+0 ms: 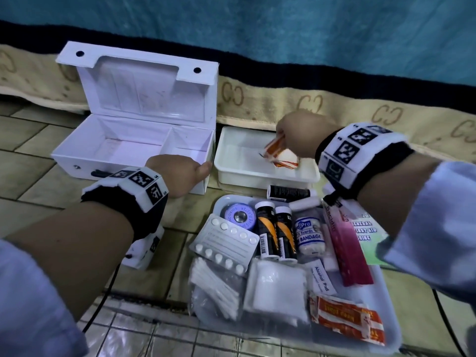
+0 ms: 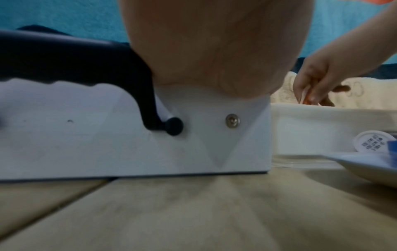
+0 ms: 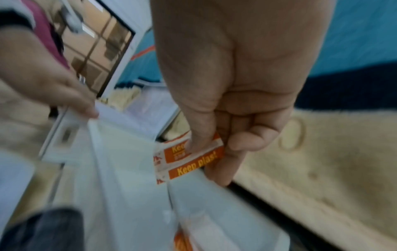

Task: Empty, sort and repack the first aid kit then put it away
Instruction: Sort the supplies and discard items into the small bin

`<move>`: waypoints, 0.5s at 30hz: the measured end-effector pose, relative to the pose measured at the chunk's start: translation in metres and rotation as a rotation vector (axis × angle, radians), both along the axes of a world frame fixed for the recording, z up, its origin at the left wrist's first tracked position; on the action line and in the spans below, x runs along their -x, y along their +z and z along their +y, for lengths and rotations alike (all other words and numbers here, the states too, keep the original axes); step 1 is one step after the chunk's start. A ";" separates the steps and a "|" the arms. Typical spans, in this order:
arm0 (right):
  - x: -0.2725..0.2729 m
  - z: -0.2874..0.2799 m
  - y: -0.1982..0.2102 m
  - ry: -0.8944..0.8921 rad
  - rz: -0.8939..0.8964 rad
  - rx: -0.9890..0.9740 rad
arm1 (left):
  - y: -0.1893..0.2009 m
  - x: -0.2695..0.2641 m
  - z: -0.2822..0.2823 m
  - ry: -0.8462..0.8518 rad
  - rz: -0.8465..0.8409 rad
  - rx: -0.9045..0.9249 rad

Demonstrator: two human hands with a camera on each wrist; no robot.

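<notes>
Right hand (image 1: 293, 135) pinches orange-and-white plaster strips (image 1: 274, 147) directly over shallow white plastic tray (image 1: 257, 176).
Open white first-aid box (image 1: 116, 150) sits just left of tray on floor; left hand (image 1: 180, 173) rests on its front-right corner, grip unclear.

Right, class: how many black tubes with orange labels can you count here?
2. One black tube with an orange label lies beside the blue tape roll; the second lies beside it, next to the white bandage roll. Others may be hidden.

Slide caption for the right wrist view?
Right hand pinches an orange plaster strip above the white tray.
</notes>
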State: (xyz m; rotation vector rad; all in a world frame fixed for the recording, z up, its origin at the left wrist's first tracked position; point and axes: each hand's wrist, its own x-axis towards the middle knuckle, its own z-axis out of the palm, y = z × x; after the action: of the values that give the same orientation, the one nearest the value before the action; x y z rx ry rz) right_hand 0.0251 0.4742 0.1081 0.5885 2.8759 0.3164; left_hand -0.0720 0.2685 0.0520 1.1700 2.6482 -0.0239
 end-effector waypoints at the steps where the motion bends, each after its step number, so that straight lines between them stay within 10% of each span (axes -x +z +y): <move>1: -0.008 0.000 0.009 0.001 0.084 0.024 | 0.000 0.000 0.000 -0.008 0.011 0.002; 6: -0.084 -0.025 0.062 -0.045 0.432 0.305 | 0.004 -0.003 -0.001 -0.034 0.022 0.052; 15: -0.227 -0.061 0.011 -0.461 0.235 0.654 | -0.003 0.002 0.002 0.076 0.005 0.065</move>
State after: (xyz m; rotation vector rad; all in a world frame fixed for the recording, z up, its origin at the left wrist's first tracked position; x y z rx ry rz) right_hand 0.2517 0.4131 0.1195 1.1506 2.6798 -0.7687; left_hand -0.0739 0.2706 0.0489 1.0498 2.6725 -0.0986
